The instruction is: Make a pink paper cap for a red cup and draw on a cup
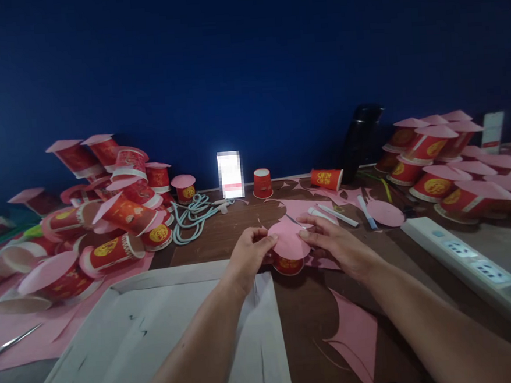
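My left hand [251, 251] and my right hand [329, 242] meet at the middle of the brown table [307, 310]. Between them stands an upside-down red paper cup [288, 265] with a round pink paper disc [288, 239] on its base. The fingers of both hands are curled and pinch the edges of the disc, the left from the left side, the right from the right side. Thin scissors blades [293, 220] lie just behind the disc.
A heap of red cups capped with pink discs [108, 219] fills the left side, another heap [446, 166] the right. A white power strip [465, 255], coiled cable [191, 214], pink paper scraps [355, 336], a white sheet [134, 334] and single cups [262, 183] lie around.
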`<state>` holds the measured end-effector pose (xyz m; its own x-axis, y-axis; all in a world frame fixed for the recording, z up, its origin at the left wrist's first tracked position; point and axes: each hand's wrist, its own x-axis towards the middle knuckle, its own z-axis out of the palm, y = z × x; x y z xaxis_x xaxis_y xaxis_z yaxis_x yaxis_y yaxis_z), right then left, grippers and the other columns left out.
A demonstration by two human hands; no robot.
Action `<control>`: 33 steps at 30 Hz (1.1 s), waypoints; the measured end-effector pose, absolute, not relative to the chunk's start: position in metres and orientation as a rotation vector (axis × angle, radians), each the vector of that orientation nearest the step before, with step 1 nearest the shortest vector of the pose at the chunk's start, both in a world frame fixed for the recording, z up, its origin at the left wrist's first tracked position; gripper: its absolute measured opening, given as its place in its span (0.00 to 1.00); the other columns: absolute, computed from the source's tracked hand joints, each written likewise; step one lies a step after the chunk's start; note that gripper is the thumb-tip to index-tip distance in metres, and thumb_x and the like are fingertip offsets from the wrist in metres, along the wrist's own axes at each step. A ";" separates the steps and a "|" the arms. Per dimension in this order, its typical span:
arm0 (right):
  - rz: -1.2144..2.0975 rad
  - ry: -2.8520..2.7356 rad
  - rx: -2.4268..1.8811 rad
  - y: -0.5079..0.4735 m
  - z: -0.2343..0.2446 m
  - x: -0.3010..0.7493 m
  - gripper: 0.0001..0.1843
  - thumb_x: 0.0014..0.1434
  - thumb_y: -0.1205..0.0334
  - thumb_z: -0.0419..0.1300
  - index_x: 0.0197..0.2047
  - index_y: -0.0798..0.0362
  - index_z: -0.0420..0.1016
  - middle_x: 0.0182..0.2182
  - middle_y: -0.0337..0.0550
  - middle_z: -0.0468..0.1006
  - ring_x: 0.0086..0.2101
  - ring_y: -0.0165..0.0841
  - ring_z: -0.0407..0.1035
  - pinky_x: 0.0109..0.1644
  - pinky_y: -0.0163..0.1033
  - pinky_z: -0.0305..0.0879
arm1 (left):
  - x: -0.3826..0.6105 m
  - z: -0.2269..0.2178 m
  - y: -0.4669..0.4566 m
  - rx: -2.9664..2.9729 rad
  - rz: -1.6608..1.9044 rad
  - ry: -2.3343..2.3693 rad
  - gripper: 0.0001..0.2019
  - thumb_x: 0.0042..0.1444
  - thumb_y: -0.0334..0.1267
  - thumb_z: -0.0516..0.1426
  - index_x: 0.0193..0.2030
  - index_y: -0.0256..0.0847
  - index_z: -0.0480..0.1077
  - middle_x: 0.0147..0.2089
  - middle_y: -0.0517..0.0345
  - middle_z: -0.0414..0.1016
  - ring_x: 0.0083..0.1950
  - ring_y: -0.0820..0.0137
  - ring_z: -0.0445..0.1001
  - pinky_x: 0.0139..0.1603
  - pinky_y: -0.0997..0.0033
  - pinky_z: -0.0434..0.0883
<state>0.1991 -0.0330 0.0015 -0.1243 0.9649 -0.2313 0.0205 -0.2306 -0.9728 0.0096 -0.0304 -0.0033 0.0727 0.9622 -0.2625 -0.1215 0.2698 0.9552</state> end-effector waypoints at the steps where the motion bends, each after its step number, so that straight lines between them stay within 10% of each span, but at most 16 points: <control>1: 1.403 -1.249 -1.309 -0.033 0.001 0.199 0.28 0.49 0.51 0.66 0.53 0.43 0.67 0.40 0.40 0.71 0.34 0.30 0.69 0.31 0.34 0.69 | 0.010 -0.004 -0.030 0.996 1.057 1.234 0.16 0.46 0.43 0.63 0.39 0.38 0.67 0.35 0.56 0.71 0.29 0.75 0.70 0.29 0.75 0.69; 10: 0.731 -1.788 -1.160 -0.031 -0.004 0.198 0.17 0.59 0.59 0.56 0.52 0.39 0.72 0.52 0.39 0.71 0.54 0.36 0.62 0.61 0.46 0.54 | 0.008 0.000 -0.035 1.618 1.256 1.248 0.16 0.51 0.32 0.56 0.47 0.47 0.74 0.53 0.52 0.66 0.51 0.68 0.68 0.51 0.71 0.67; 33: 0.278 -2.041 -1.127 -0.032 -0.004 0.200 0.17 0.62 0.60 0.51 0.52 0.43 0.73 0.50 0.41 0.73 0.51 0.36 0.65 0.59 0.48 0.59 | 0.005 -0.006 -0.032 2.030 1.171 1.379 0.16 0.53 0.32 0.54 0.47 0.50 0.74 0.58 0.55 0.66 0.60 0.64 0.63 0.61 0.57 0.62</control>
